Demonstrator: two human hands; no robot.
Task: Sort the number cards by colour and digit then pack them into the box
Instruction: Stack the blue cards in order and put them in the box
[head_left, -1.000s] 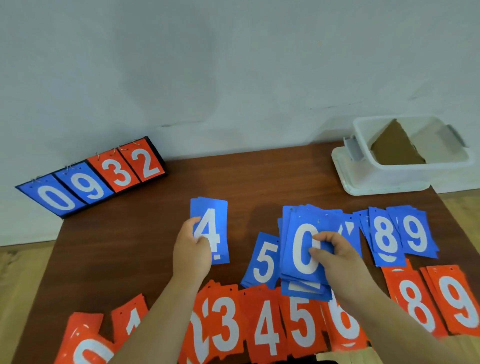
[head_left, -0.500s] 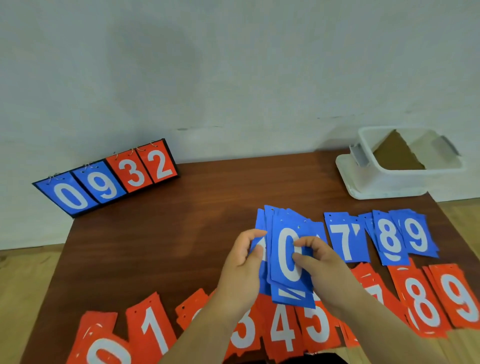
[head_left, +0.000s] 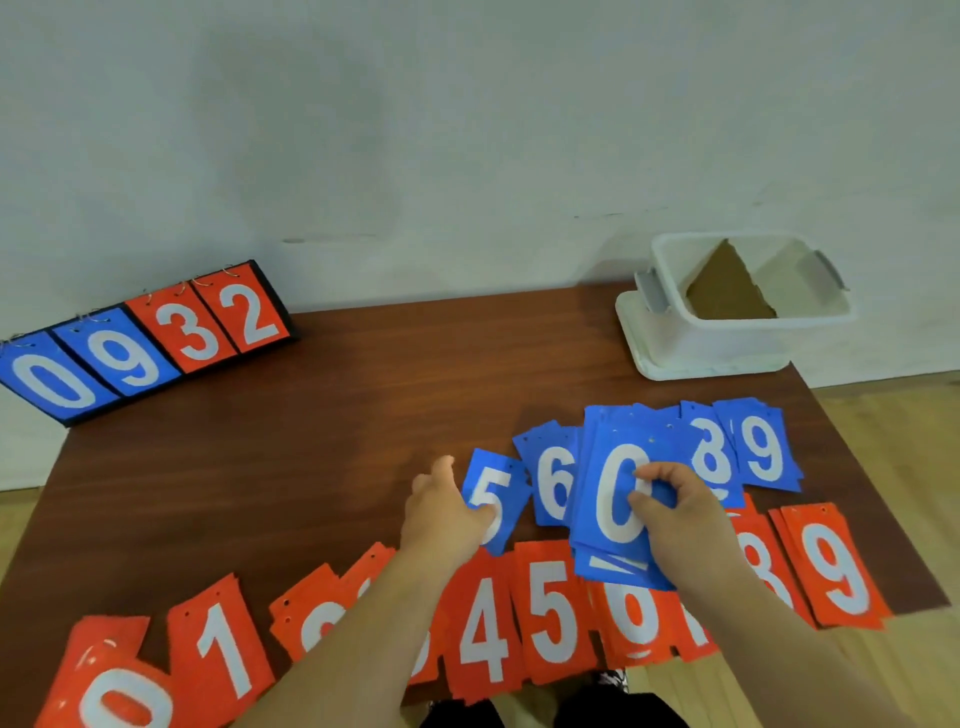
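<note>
head view, one moment, progress check.

my right hand (head_left: 675, 514), right of centre, pinches the blue stack (head_left: 613, 499): thumb on the white 0 on top, fingers curled round the right edge. my left hand (head_left: 441, 512), at centre, lays its fingers on the lower left of the blue 5 card (head_left: 496, 493) with the thumb raised apart. no pinch is visible.

done so far: the red row (head_left: 553, 608) runs along the bottom of the frame from 0 at the left to 9 at the right, fanned in digit piles. my arms cover most of 2, 3 and 7. above it, on the table (head_left: 311, 441), lie the blue 5 card, the blue 6 pile (head_left: 550, 483), the blue 8 pile (head_left: 714, 457) and the blue 9 pile (head_left: 761, 449). a blue 7 pile, if present, is hidden behind the stack.

left to do, in my judgement: no blue 0 to 4 places show, so the stack in my right hand needs dealing out. the box (head_left: 727, 348), upper right, shows only a brown cardboard piece (head_left: 727, 288) and no cards, so packing is not begun. the flip scoreboard (head_left: 150, 343) stands at the left edge.
</note>
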